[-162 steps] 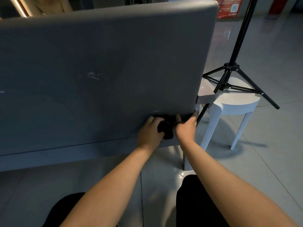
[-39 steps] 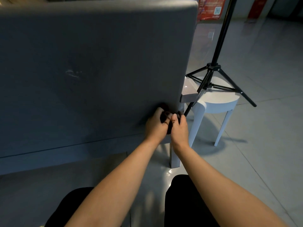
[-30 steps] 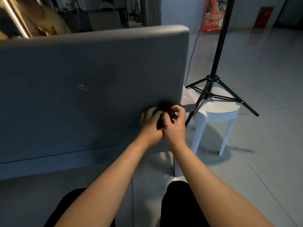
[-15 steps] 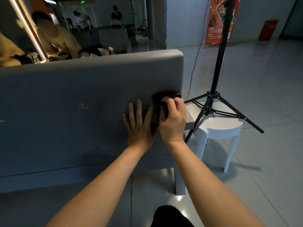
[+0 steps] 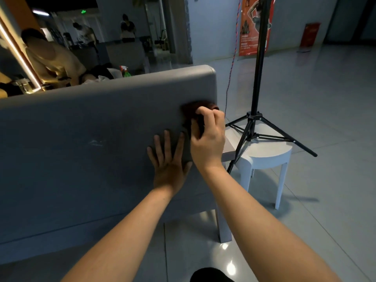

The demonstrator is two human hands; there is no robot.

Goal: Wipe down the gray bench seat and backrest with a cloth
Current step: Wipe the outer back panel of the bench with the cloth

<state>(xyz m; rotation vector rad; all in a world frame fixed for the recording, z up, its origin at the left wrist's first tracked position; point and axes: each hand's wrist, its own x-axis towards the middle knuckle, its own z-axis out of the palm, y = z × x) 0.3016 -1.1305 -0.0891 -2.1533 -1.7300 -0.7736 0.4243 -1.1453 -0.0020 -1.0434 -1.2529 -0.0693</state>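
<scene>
**A:** What has the right hand [image 5: 207, 139] got?

**B:** Its fingers are curled round a dark cloth [image 5: 191, 109], bunched and pressed to the backrest [image 5: 81, 139] of the gray bench, at the backrest's right edge, a little under its top corner.

**A:** And the left hand [image 5: 168, 165]?

**B:** It lies flat on the backrest, fingers straight and spread, holding nothing, below and just left of the cloth.

**A:** Which step, then?

**B:** Wiping the backrest's right end, I'd judge. The next move calls for a firm sweep leftward across the backrest. The seat is out of sight.

**A:** Anything further out?

**B:** A black tripod [image 5: 254, 119] and a white stool [image 5: 268, 153], right of the backrest.
</scene>
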